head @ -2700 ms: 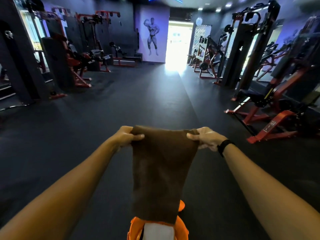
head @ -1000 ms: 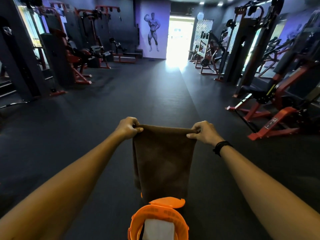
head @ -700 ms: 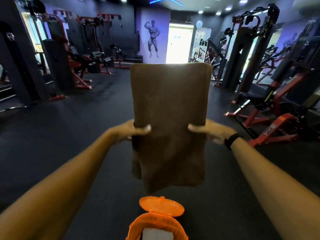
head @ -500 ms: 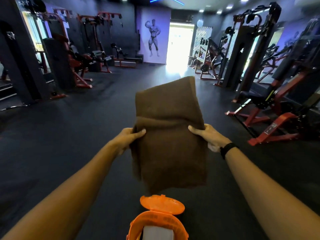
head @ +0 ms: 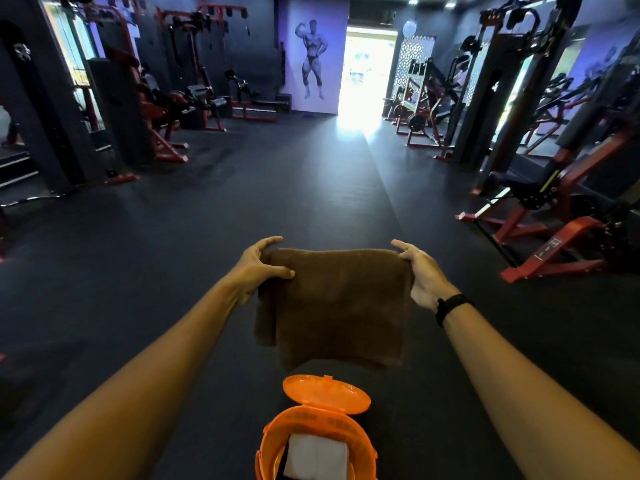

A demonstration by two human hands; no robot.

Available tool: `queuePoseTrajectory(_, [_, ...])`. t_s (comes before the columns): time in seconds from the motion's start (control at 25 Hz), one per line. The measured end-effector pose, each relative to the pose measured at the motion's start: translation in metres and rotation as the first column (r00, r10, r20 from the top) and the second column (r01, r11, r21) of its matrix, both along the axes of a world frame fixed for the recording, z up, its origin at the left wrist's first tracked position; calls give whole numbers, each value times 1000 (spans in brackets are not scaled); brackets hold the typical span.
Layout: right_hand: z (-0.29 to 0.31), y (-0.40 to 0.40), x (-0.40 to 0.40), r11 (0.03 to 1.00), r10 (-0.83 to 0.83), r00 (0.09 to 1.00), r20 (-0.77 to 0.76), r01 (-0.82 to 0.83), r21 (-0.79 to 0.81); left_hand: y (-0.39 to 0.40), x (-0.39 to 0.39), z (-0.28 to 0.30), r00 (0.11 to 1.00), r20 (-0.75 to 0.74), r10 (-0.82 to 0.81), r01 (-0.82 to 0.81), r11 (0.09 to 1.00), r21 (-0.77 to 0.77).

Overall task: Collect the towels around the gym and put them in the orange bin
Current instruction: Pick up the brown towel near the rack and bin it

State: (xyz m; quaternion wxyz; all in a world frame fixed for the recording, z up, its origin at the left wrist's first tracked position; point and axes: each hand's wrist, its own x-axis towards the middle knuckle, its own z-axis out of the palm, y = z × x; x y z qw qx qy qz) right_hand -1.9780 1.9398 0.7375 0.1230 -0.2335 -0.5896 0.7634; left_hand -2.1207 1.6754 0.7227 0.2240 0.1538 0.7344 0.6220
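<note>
Dark floor [head: 311, 188] runs wide and bare down the middle, machines [head: 554, 188] lining both side edges. Folded brown towel [head: 332, 306] hangs above the orange bin [head: 317, 441], lid open, white towel [head: 317, 457] inside. Left hand [head: 258, 268] and right hand [head: 420, 275] hold its top corners, fingers clamped on towel.

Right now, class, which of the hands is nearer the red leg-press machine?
Right. The right hand grips the brown towel on the machine's side; the left hand grips the far edge.
</note>
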Motion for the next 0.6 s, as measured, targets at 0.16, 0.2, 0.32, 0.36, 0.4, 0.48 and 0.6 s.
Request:
queuePoseTrajectory(0.16, [-5,0,10,934,280,958,69,-288,212,-4,-7,-6,984,-167,-54,28,987,-157])
queuePoseTrajectory(0.2, [-9,0,9,866,296,942,159,-335,371,-4,-10,-7,962,-266,-58,-5,974,-228])
queuePoseTrajectory(0.32, [-20,3,-1,555,173,919,354,-388,735,3,-9,-10,857,-498,-132,-151,860,-487])
queuePoseTrajectory(0.36, [-21,6,-4,488,141,926,350,-373,789,5,-7,-8,810,-565,-156,-221,811,-541])
queuePoseTrajectory(0.4, [-19,10,-5,465,128,947,294,-319,826,6,-7,-5,773,-609,-176,-248,800,-546])
queuePoseTrajectory(0.48, [-12,22,-1,607,168,979,119,-198,770,3,-8,3,835,-534,-131,-93,923,-373])
queuePoseTrajectory(0.6, [-7,23,12,815,320,942,96,-326,479,-4,-9,6,919,-345,-192,110,964,-244])
